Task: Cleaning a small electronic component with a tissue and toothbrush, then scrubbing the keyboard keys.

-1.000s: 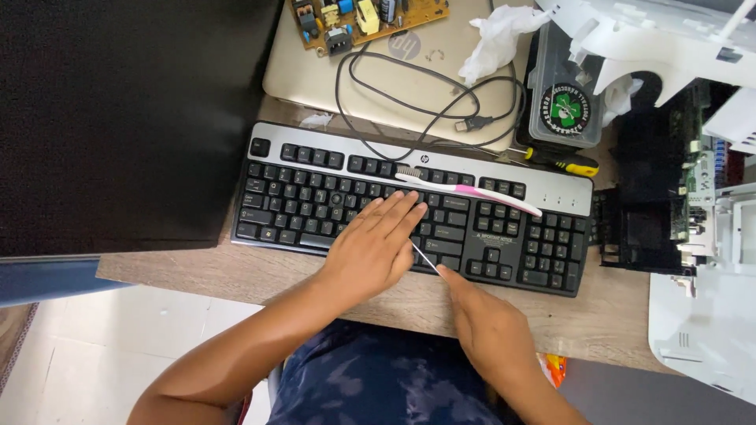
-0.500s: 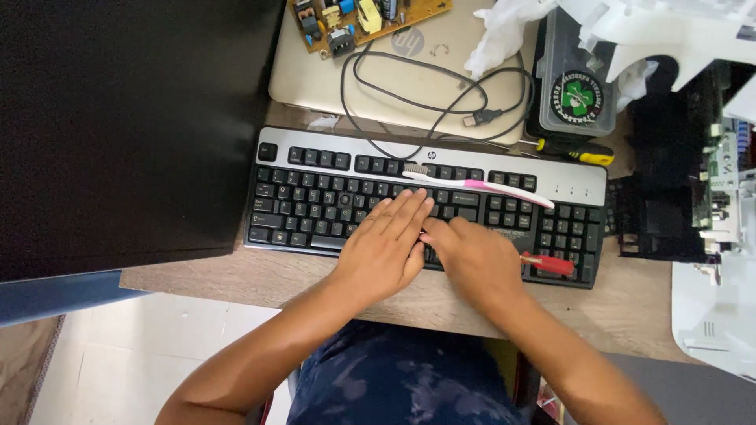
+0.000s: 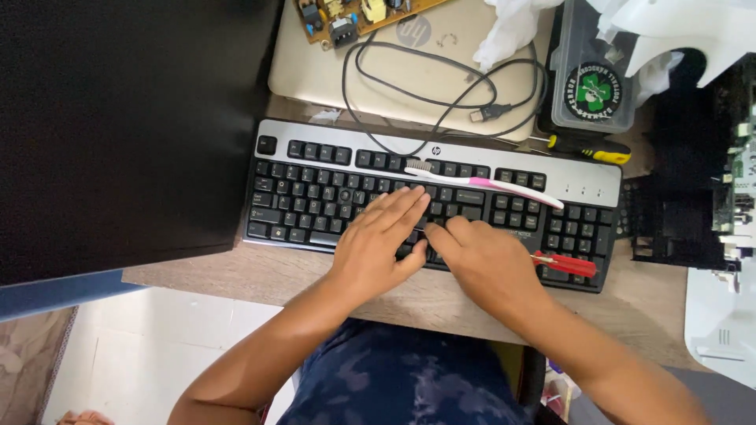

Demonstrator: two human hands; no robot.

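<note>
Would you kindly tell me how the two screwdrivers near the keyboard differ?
The red screwdriver lies on the keyboard, on its lower right keys beside the right hand; the yellow-and-black screwdriver lies on the desk behind the keyboard. The red one's handle is plain translucent red; the other's is two-toned. Both lie flat, roughly sideways, unheld.

Wooden desk (image 3: pixel 260 271), black keyboard (image 3: pixel 315 197), closed laptop (image 3: pixel 315 71), yellow-handled screwdriver (image 3: pixel 591 147)

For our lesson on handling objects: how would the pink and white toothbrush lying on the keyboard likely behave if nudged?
The toothbrush looks thin and light, so it would probably slide easily. Resting across raised keys of the keyboard, it may rock or roll. Its handle seems stiff.
</note>
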